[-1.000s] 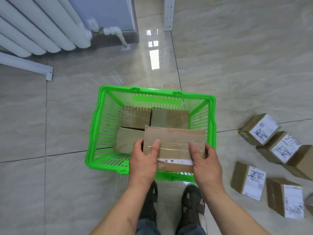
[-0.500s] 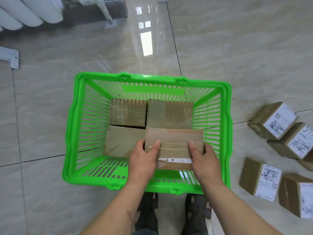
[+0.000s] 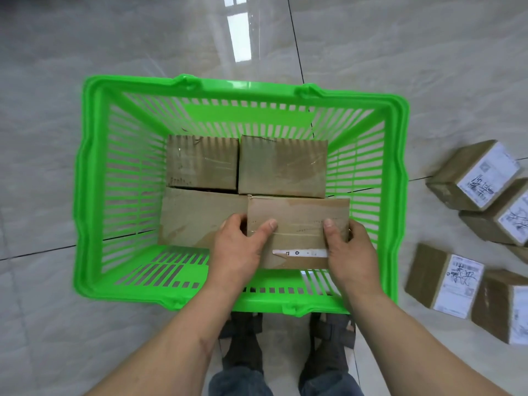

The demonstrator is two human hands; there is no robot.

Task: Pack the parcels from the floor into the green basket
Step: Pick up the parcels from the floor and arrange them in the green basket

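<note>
Tiled floor (image 3: 400,67), green basket (image 3: 94,172) holds three parcels, both hands' grip on a fourth parcel (image 3: 297,224) inside its near-right corner: left hand (image 3: 237,252), right hand (image 3: 351,252); loose parcels (image 3: 445,278) right of basket.

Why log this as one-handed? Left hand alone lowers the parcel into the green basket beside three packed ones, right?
Not quite: both hands hold it. The head view shows the left hand gripping one end of the parcel and the right hand gripping the other. The rest stands: it goes into the green basket beside three packed parcels.
</note>
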